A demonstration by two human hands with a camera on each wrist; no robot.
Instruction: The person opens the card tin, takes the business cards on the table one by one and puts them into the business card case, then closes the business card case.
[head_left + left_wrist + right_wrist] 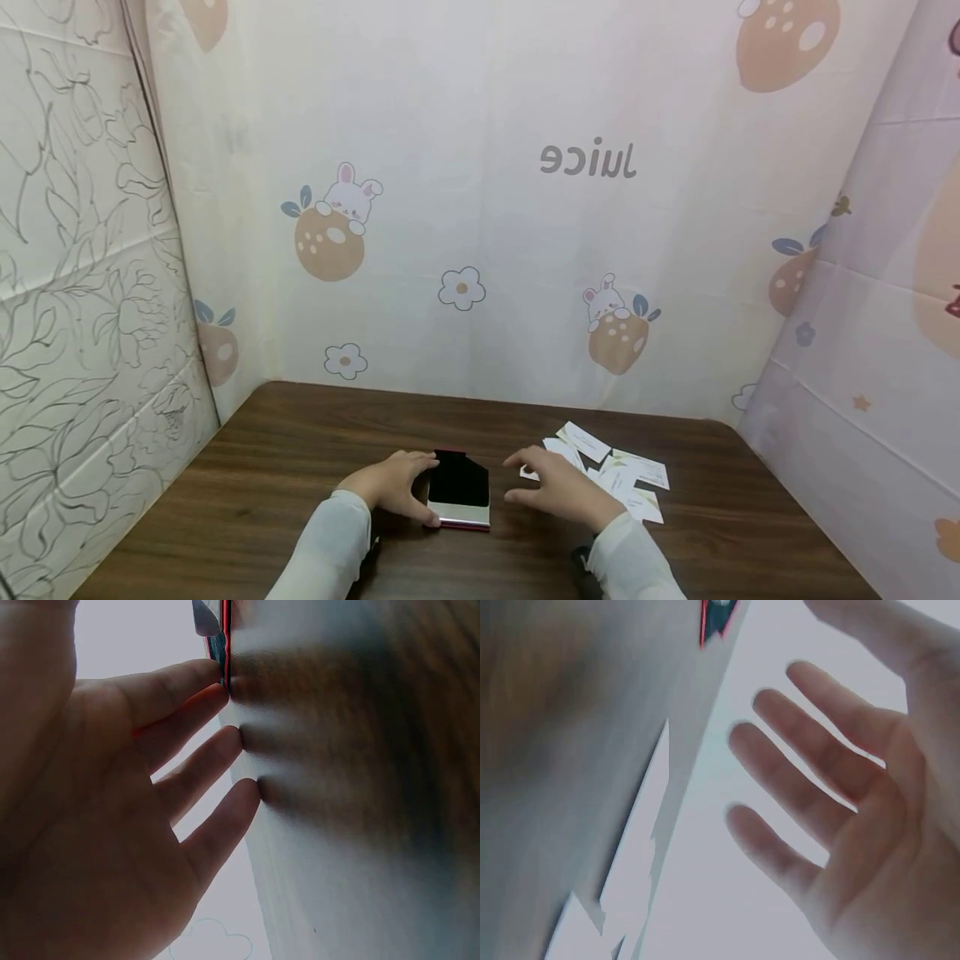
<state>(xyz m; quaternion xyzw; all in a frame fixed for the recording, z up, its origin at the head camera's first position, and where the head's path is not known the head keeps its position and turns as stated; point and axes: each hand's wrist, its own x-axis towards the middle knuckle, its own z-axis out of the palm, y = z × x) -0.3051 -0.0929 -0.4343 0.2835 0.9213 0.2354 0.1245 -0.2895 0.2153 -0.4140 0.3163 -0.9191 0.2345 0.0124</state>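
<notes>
A flat case [459, 485] with a black inside, a silver strip along its near side and red edges lies on the table. It looks like a business card holder. My left hand [393, 486] rests at the case's left side, thumb at the near corner, forefinger near the far one. Its fingers [202, 750] are fairly straight in the left wrist view, several tips down on the tabletop. Between the case and a loose spread of white business cards [618, 477], my right hand [558, 487] hovers with spread, slightly bent fingers [802, 765], holding nothing. It partly hides the cards.
The dark wooden table [315, 433] reaches back to a printed curtain [480, 208], with more hangings at left and right. Some cards overlap, and a few lie at angles towards the table's back right. Dark objects show beneath both wrists.
</notes>
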